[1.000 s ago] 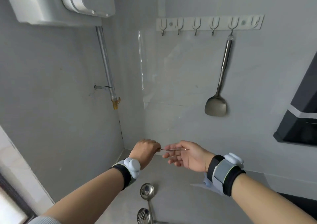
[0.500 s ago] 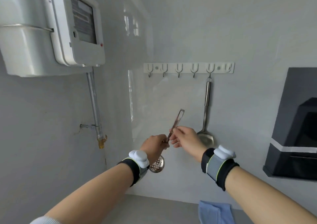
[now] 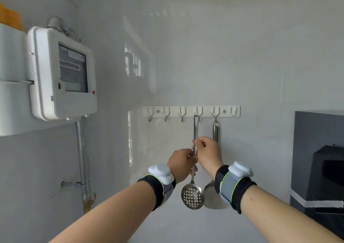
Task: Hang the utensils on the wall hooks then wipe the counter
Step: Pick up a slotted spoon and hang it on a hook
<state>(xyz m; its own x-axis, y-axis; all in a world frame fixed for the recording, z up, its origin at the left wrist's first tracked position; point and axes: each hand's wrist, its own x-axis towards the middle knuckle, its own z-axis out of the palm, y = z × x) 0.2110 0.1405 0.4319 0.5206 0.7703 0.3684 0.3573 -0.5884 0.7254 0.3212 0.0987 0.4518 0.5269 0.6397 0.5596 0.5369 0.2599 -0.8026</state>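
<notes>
At about five o'clock from the wall's middle, a white hook rail [image 3: 191,111] carries six hooks, and the slotted spoon [image 3: 193,196] is held upright just under the fourth hook from the left. Its slotted handle end sits right at that hook; whether the slot has caught the hook's tip cannot be told. The left hand [image 3: 181,163] is curled round the thin handle at mid length, and the right hand [image 3: 208,154] pinches the handle slightly higher, fingers closed on the metal. The perforated bowl hangs below both hands at six o'clock from them.

At three o'clock from the spoon, a steel spatula [image 3: 215,131] already hangs by its ring from the fifth hook, its blade partly hidden behind the right wrist.

My judgement: the spoon is stiff, light stainless steel, smooth and rather slippery, with most of its weight in the bowl, so it will hang plumb of itself. Holding the flat handle high, close under the slot, gives the finest steering onto the hook; gripping lower would let the top wander. It is not fragile, though it may clatter against the spatula alongside.

A white meter box [image 3: 63,75] is mounted at nine o'clock.
</notes>
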